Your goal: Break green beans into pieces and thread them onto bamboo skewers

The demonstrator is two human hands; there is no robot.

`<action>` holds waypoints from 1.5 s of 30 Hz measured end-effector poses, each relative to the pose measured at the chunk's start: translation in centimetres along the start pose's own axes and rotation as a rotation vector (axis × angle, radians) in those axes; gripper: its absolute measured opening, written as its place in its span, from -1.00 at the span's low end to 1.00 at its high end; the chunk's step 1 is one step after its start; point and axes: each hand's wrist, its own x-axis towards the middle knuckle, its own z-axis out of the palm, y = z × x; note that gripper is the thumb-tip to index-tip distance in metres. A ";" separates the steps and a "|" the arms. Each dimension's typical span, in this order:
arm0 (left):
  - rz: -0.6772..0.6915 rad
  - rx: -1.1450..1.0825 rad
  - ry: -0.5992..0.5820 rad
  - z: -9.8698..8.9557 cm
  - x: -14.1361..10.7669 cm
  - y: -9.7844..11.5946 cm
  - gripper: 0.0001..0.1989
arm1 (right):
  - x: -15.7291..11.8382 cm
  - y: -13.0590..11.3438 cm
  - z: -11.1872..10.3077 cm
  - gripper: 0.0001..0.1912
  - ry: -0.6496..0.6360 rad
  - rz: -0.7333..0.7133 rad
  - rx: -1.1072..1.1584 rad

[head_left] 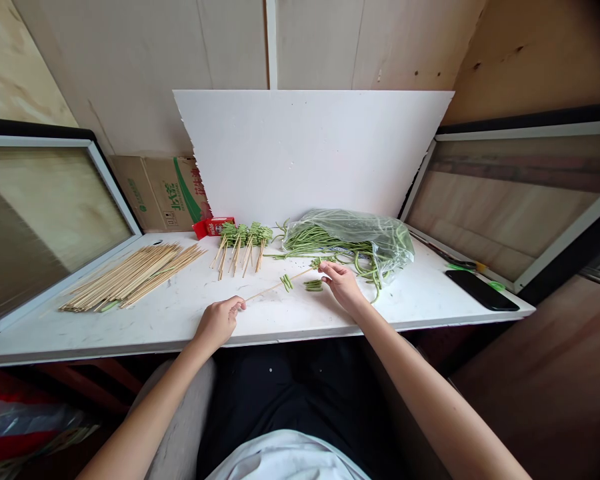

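Note:
A thin wooden skewer [269,290] runs slantwise above the white table. My left hand [218,323] is closed around its near end, fingers pinched together. At its far tip, my right hand [343,285] pinches a green bean piece [316,263]; whether the skewer has pierced it is too small to tell. Two little bunches of cut long beans lie below, one beside the skewer [286,283] and another bunch [313,285] left of my right wrist. Finished-looking bean skewers [247,235] stand grouped behind, green ends away from me. Whole long beans [313,239] spill from a clear plastic bag [360,223].
Many loose skewers [130,277] are piled at the left. A black phone [481,290] and scissors [443,252] lie at the right. Behind are a red box [219,227], a cardboard box [160,190] and a white board [305,147]. Framed glass panels flank the table.

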 end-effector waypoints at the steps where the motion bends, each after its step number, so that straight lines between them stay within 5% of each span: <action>1: -0.001 0.000 0.000 0.0 0.0 0.0 -0.72 | 0.0 0.1 0.0 -0.70 0.014 0.000 -0.003; 28: 0.038 -0.023 0.043 0.8 0.2 -1.2 -0.73 | 0.1 -0.5 0.0 -0.70 -0.044 -0.128 -0.033; 37: 0.079 -0.084 0.319 0.9 -0.1 -0.6 -0.69 | 0.5 0.0 1.0 -0.66 0.111 -0.080 0.020; 45: 0.058 -0.109 0.301 1.0 -0.2 -0.9 -0.70 | 0.2 -0.1 1.1 -0.66 0.084 -0.085 0.046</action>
